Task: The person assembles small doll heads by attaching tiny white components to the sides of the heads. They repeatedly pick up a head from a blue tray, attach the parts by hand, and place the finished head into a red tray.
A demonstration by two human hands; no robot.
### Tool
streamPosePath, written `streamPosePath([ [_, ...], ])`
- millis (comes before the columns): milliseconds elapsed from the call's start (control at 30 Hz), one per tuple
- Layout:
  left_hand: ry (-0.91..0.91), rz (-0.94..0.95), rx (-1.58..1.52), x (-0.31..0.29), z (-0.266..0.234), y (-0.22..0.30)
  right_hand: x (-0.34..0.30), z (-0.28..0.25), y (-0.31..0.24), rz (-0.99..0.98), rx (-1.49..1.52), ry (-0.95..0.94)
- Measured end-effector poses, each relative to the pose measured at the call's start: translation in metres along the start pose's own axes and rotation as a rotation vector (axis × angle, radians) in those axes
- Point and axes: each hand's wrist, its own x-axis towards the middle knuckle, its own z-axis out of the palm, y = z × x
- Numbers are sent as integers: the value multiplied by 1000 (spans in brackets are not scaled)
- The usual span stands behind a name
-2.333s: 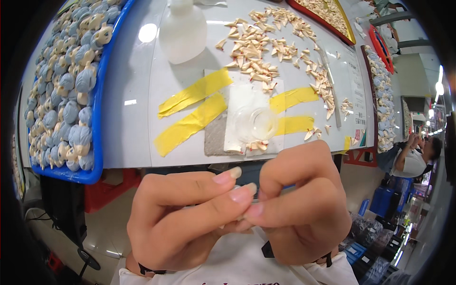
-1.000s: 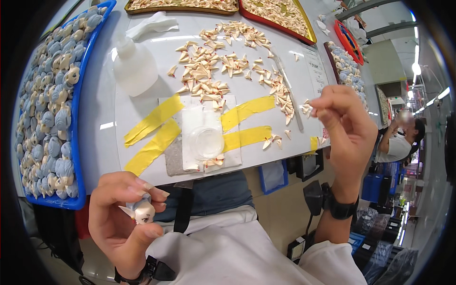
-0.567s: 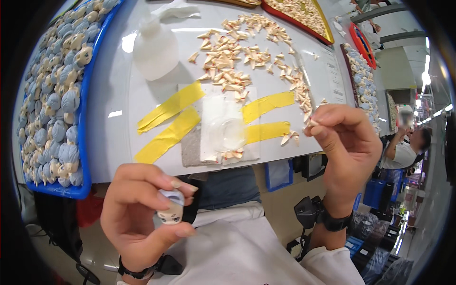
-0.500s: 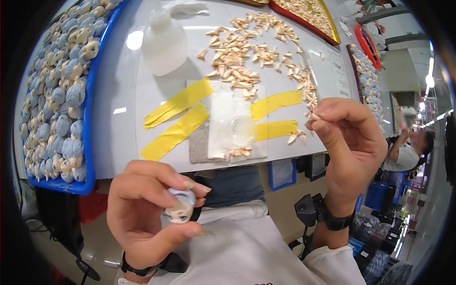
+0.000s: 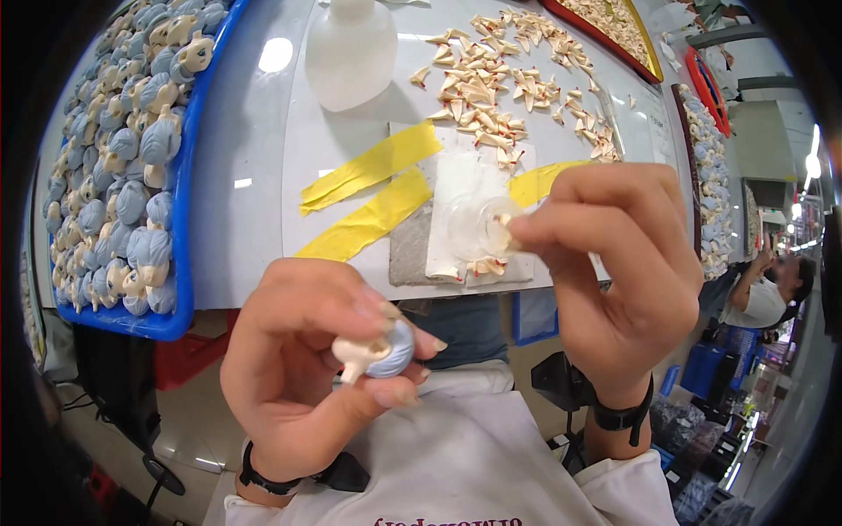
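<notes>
My left hand (image 5: 303, 377) holds a small doll head (image 5: 392, 352) with light-blue moulded hair between thumb and fingers, above my lap. Its cream neck stub points down and left, and the face is turned out of sight. My right hand (image 5: 627, 272) pinches a tiny cream pointed piece (image 5: 503, 224), mostly hidden by the fingertips, at a clear round dish (image 5: 463, 230). Under the dish lies a white pad (image 5: 445, 184) on a grey board (image 5: 410, 245). More cream pieces with red tips (image 5: 482, 88) are scattered beyond, and a few lie at the dish's near side.
A blue tray (image 5: 182, 272) full of doll heads stands at the left. Yellow tape strips (image 5: 377, 210) cross the board's left side. Behind it stands a translucent white bottle (image 5: 351, 61). A red-and-gold tray (image 5: 651, 70) sits far right. Another person (image 5: 752, 298) works at the right.
My right hand has moved left with the small piece, from the table's right side to the dish. My left hand has turned the doll head, so its neck shows instead of its face.
</notes>
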Motion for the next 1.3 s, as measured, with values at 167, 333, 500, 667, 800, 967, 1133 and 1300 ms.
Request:
streamPosePath([
  [167,113,-78,-24,2,14,7,-5,2,-6,82,190,66],
  [333,40,4,0,2,5,-4,-16,-1,-26,170,598,7],
  [500,45,-14,-9,0,15,3,-24,8,-39,256,642,7],
  [667,-57,129,124,-5,2,-3,-19,2,-38,125,404,-28],
  [800,-24,142,129,-5,6,0,-25,9,-34,106,421,50],
  [967,-17,465,483,6,12,2,-26,-8,-30,301,706,10],
  [1133,-202,597,878,0,31,9,-36,-22,-28,489,978,-166],
  [1300,-110,593,911,5,15,17,-72,-114,65,823,233,218],
])
